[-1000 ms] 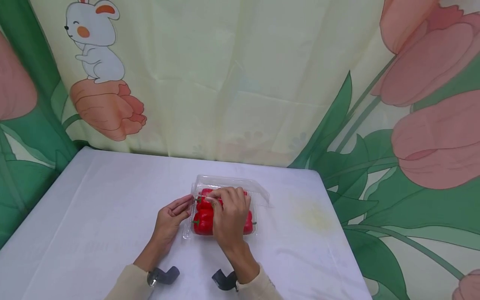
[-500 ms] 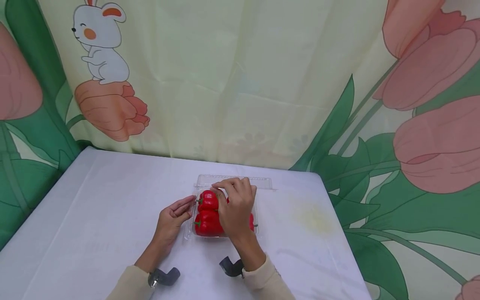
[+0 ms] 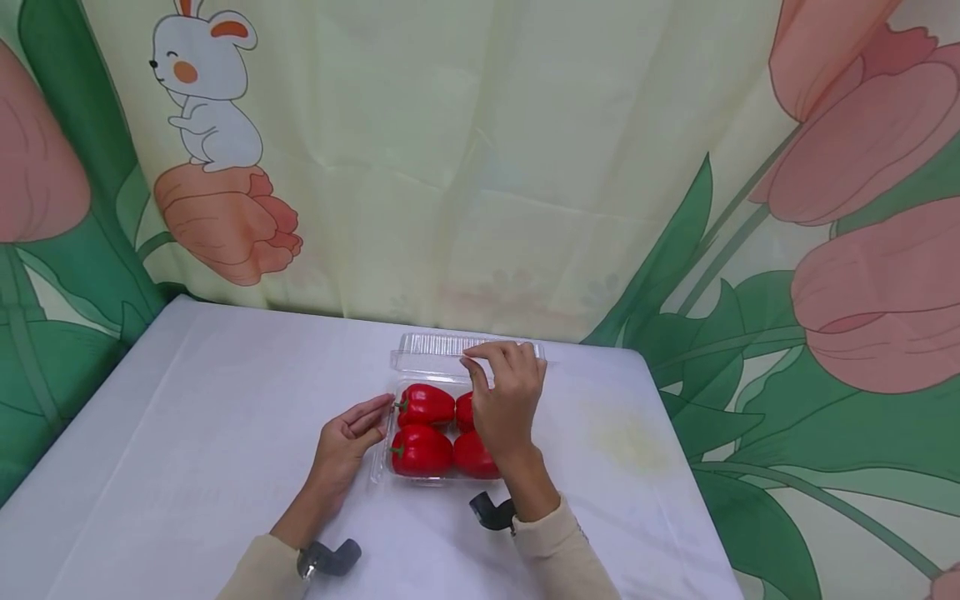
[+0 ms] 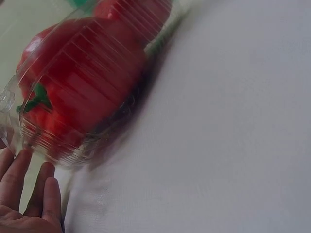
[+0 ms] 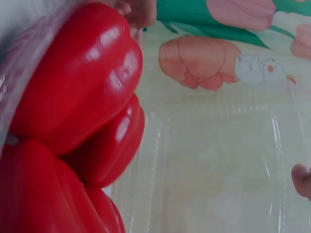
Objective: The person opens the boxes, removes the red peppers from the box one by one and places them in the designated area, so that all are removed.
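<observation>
Several red bell peppers with green stems sit in a clear plastic clamshell box on the table. Its hinged lid is raised at the far side, and in the right wrist view the see-through lid stands beside the peppers. My right hand pinches the lid's edge between thumb and fingertips, and it hides part of the right-hand peppers. At the box's left end, my left hand touches the wall with mostly straight fingers, also seen under a pepper in the left wrist view.
A white cloth covers the table. Behind it hangs a pale curtain printed with a rabbit and tulips. Dark curved mounts stick out from both wrists.
My right hand has moved right and away from me, swinging the lid up and back off the peppers. The left hand stays at the box's left end.
</observation>
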Demonstrator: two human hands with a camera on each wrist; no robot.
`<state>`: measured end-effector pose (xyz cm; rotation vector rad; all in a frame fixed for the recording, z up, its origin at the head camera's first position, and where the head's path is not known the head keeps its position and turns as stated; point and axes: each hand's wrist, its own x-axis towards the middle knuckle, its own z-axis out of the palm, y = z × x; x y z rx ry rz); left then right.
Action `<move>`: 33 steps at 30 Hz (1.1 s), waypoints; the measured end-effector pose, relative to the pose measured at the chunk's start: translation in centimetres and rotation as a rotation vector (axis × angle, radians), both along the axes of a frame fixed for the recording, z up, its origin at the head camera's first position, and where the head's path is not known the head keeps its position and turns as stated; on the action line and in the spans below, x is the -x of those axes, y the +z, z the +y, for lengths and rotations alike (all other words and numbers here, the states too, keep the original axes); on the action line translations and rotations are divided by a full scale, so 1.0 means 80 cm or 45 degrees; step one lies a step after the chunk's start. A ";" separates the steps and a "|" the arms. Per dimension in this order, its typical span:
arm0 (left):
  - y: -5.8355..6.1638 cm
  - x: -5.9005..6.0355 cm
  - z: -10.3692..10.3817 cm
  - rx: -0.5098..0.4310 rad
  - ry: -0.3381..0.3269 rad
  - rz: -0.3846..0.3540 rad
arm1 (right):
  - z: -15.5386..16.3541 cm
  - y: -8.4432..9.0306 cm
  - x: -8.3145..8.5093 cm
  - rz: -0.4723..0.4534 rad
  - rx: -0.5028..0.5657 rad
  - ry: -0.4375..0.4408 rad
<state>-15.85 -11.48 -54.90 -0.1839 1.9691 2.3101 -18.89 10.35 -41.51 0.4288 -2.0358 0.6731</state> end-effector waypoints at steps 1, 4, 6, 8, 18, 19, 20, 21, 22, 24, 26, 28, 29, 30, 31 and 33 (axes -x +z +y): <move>0.000 0.000 0.000 0.002 0.001 -0.004 | 0.004 0.000 0.002 -0.001 -0.001 -0.007; 0.000 0.001 0.000 0.007 0.003 -0.014 | 0.015 0.002 0.007 0.001 0.001 -0.023; 0.000 0.001 0.000 0.006 0.006 -0.022 | 0.022 0.003 0.010 0.005 -0.002 -0.026; 0.001 0.002 0.000 0.000 0.009 -0.027 | 0.029 0.004 0.013 0.011 -0.008 -0.029; 0.000 0.003 0.000 -0.002 0.005 -0.029 | 0.059 0.008 0.027 0.055 -0.065 -0.068; 0.000 0.002 0.001 -0.002 0.004 -0.029 | 0.062 0.008 0.029 0.057 -0.074 -0.070; 0.001 0.002 0.001 -0.002 0.003 -0.030 | 0.064 0.008 0.030 0.060 -0.078 -0.076; 0.001 0.001 0.001 -0.001 0.001 -0.027 | 0.067 0.008 0.032 0.059 -0.083 -0.082; 0.001 0.001 0.001 -0.003 0.000 -0.026 | 0.069 0.008 0.033 0.057 -0.079 -0.086; 0.002 0.001 0.002 -0.003 -0.002 -0.021 | 0.074 0.008 0.036 0.051 -0.074 -0.095; 0.002 0.000 0.002 0.001 -0.003 -0.014 | 0.078 0.008 0.040 0.045 -0.059 -0.102; 0.002 0.000 0.002 0.000 -0.003 -0.010 | 0.081 0.008 0.042 0.044 -0.045 -0.106; 0.002 0.000 0.002 0.001 -0.004 -0.008 | 0.083 0.007 0.043 0.045 -0.042 -0.109; 0.002 0.000 0.002 0.001 -0.004 -0.006 | 0.085 0.007 0.044 0.046 -0.039 -0.113; 0.003 0.000 0.002 -0.001 -0.006 -0.005 | 0.086 0.007 0.045 0.043 -0.041 -0.121; 0.003 -0.001 0.001 -0.006 -0.008 -0.002 | 0.089 0.008 0.047 0.040 -0.039 -0.132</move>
